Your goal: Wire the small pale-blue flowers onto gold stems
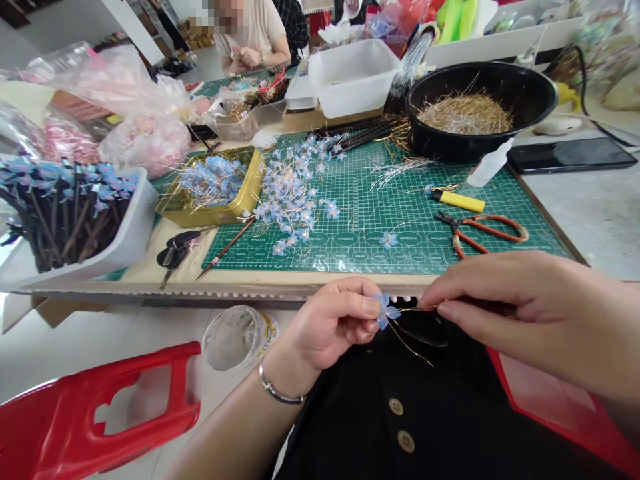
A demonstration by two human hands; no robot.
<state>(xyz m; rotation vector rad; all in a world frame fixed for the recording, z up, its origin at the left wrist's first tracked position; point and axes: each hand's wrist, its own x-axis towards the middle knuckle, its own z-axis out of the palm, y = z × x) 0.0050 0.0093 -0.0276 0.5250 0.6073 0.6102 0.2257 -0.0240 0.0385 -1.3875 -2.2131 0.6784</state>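
Note:
Between thumb and fingers, my left hand (337, 320) pinches a blue flower (385, 311) by its petals, just off the table's front edge. Thin gold wire (411, 309) runs from the flower to the right, and one loose end hangs down. My right hand (520, 300) is closed on that wire with thumb and forefinger. Ahead on the green cutting mat (350, 250) lies a single blue flower (388, 240) with wire. A heap of similar blue flowers (295, 193) spreads farther left. Red-handled pliers (487, 230) and a yellow lighter (459, 201) lie beyond my right hand.
A gold tin (215, 215) of blue flowers and a white tub (143, 213) of dark stems stand left. Scissors (175, 253) lie near the edge. A black basin (425, 137) holds wire. A white bottle (490, 165) stands near a phone (570, 155). Another person (255, 33) sits opposite.

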